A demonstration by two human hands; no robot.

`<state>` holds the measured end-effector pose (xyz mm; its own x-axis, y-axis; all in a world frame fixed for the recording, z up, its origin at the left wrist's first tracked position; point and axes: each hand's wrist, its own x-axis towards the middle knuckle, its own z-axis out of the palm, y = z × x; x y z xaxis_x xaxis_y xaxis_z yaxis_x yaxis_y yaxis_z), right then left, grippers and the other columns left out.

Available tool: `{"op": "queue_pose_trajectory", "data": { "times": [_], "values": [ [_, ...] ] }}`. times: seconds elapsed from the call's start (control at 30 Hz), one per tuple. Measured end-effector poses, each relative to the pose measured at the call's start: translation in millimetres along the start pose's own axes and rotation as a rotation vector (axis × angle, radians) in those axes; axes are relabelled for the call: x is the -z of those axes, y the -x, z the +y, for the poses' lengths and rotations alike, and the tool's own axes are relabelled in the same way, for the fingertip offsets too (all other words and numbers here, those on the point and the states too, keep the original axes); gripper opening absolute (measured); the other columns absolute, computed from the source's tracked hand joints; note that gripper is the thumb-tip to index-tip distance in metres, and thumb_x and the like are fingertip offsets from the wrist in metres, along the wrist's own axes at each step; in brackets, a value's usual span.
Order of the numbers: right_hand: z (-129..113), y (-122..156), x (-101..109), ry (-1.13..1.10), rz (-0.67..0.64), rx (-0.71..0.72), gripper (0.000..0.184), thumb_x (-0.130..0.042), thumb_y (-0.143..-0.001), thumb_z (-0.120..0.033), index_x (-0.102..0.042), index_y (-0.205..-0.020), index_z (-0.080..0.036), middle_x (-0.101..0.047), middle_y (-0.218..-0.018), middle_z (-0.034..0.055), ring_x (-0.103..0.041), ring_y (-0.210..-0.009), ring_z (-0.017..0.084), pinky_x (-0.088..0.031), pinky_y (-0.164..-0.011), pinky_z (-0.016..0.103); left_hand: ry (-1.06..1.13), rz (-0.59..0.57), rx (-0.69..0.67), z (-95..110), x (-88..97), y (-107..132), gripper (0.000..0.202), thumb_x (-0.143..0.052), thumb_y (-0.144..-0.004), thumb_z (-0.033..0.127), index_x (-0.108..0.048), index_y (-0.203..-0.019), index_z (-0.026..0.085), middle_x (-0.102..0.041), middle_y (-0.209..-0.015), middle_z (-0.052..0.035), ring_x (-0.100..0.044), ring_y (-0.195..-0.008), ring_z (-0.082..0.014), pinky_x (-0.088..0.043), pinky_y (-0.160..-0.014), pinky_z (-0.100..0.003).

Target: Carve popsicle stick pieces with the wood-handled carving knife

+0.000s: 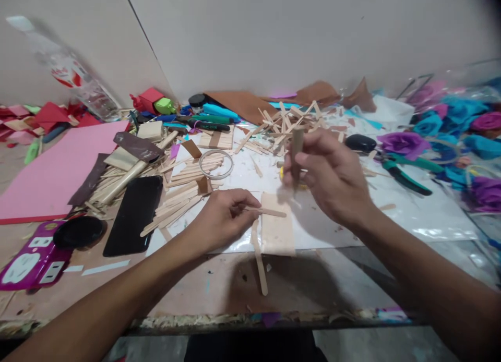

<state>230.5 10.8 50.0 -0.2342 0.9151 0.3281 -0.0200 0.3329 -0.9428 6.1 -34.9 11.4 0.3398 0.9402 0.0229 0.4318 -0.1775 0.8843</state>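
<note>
1. Here, nearest me, is the bare front edge of the worktop (313, 284). A loose stick (260, 270) lies on it, pointing away from me, with its far end at the small wooden panel (277, 231).
2. My left hand (221, 216) rests low on the worktop. Its thumb and forefinger pinch a thin stick (270, 212) and the other fingers are curled under. The thin stick lies almost level, and its free end reaches right across the top of the panel.
3. The panel lies flat on a white sheet (410, 205), just to the right of my left hand.
4. My right hand (329, 179) is raised above the worktop, a little beyond the panel. Its fingers are bunched together around an upright stick (297, 143), whose top pokes out above them. The hand is blurred, so I cannot make out the grip any more closely.
5. Off to my left a black phone (135, 213) lies flat. A round black lid (78, 231) sits beside it, and a purple power strip (31, 260) is at the near left corner.
6. Farther back a clear tape ring (216, 164) rests among scattered sticks. A tangled heap of sticks (289, 122) lies behind my right hand. Green-handled pliers (403, 171) lie to the right of that hand.
7. Farthest off, a pink sheet (58, 166) covers the left side. Purple and blue paper flowers (430, 127) crowd the right. A clear plastic bottle (70, 70) leans against the pale wall (274, 33).
</note>
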Motion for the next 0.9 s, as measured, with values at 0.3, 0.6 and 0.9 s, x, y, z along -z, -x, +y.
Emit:
{"op": "queue_pose_trajectory", "data": {
  "times": [0.3,0.6,0.9],
  "values": [
    [-22.6,9.2,-11.7,-0.412,-0.092,-0.239,0.062,-0.062,-0.088,-0.075,-0.041,-0.057,-0.026,-0.021,-0.043,-0.0067,-0.017,-0.038,0.008,-0.019,-0.038,0.026,-0.211,-0.098,-0.274,3.2,2.5,6.3,0.017,-0.066,-0.103,0.024,-0.079,-0.113,0.022,-0.073,-0.094,-0.0032,-0.067,-0.084,-0.0136,-0.048,-0.075,-0.026],
    [-22.5,16.2,-12.6,-0.573,-0.179,-0.242,0.068,-0.061,-0.096,-0.067,-0.039,-0.051,-0.022,-0.028,-0.044,-0.0048,-0.026,-0.042,0.01,-0.025,-0.046,0.029,-0.263,-0.102,-0.354,1.3,5.7,2.3,0.011,-0.069,-0.1,0.015,-0.078,-0.101,0.02,-0.072,-0.085,0.001,-0.064,-0.071,-0.0087,-0.044,-0.066,-0.022],
    [-22.5,27.1,-24.9,-0.571,-0.219,-0.276,0.063,-0.065,-0.095,-0.058,-0.039,-0.05,-0.023,-0.03,-0.044,-0.0053,-0.028,-0.045,0.011,-0.027,-0.053,0.033,-0.213,-0.096,-0.47,-7.5,-10.6,5.9,0.012,-0.067,-0.1,0.015,-0.074,-0.091,0.018,-0.067,-0.082,-0.0015,-0.058,-0.067,-0.009,-0.039,-0.06,-0.025]
  ]
}}
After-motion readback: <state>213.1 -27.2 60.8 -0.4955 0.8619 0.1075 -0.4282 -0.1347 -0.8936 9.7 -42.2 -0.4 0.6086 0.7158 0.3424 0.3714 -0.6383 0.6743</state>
